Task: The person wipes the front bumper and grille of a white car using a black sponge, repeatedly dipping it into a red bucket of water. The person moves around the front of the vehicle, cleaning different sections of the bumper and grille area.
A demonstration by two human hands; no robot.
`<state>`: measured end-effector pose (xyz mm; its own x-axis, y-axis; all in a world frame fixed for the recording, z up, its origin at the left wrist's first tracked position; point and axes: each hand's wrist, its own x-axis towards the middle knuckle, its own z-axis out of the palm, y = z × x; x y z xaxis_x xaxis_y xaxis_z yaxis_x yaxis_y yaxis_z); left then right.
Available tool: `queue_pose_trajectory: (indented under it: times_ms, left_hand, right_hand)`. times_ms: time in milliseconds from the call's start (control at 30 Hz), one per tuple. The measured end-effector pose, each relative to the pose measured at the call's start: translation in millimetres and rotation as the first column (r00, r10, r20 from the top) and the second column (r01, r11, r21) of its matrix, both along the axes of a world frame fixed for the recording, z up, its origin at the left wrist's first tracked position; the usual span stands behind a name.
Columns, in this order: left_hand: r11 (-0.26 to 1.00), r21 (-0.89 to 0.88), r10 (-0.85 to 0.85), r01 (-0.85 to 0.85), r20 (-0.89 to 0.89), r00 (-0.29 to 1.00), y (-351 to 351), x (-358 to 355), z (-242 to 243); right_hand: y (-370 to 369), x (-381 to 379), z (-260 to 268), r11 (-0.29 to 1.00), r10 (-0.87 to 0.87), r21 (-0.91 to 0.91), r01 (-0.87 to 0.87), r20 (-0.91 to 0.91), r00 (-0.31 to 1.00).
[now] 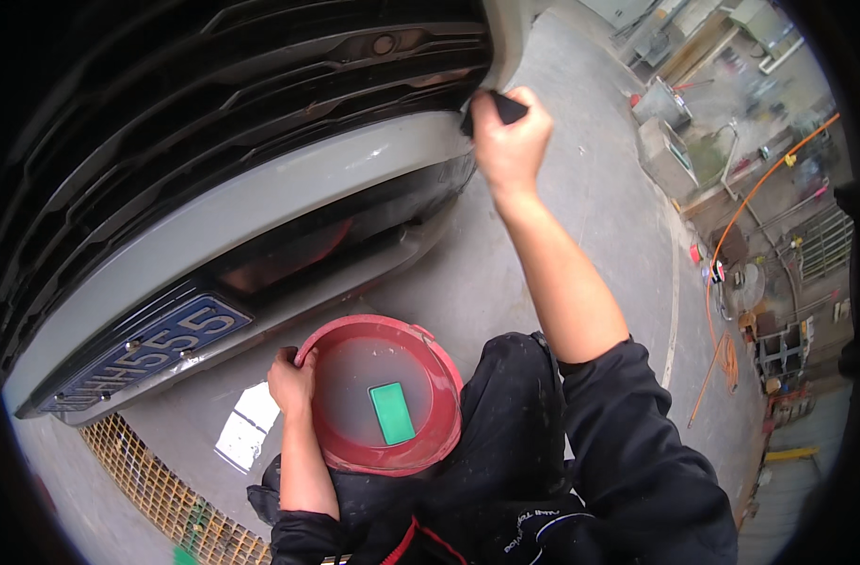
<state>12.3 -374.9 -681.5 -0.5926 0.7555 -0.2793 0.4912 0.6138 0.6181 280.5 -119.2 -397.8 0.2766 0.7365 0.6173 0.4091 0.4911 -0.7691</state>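
My right hand [511,145] grips a black pad or cloth [509,109] against the corner of a car's light-coloured front bumper [373,152], beside the dark grille [260,92]. My left hand [292,381] holds the rim of a red bucket [440,424] with a wire handle. Cloudy water [345,381] fills its lower part, and a green rectangular block [393,413] with a dark edge lies in it. The bucket rests by my legs, below the bumper. What the black piece is made of cannot be told.
A blue licence plate [147,353] is fixed low on the bumper. Yellow floor grating [168,487] lies at the lower left. Across the grey floor [599,212], an orange hose [716,261], a concrete basin [670,159] and assorted tools line the right side.
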Motion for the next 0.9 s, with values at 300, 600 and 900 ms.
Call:
queue_pose_trajectory:
  times_ms: [300,600,900]
  left_hand:
    - [1.000,0.013,-0.006,0.007,-0.037,0.999,-0.4,1.0,-0.1]
    - [1.000,-0.011,-0.013,0.013,-0.022,1.000,-2.1,-0.4,-6.3]
    - [0.997,0.064,-0.053,0.048,0.073,0.996,-3.7,2.6,-14.3]
  right_hand:
    - [-5.2,-7.5,-2.1,0.982,-0.095,0.176,0.065,0.169,0.981]
    - [-9.9,-8.0,-15.8,0.996,0.060,0.070,-0.061,0.018,0.998]
    - [5.9,19.5,4.6,0.975,0.086,0.183,-0.128,0.219,0.972]
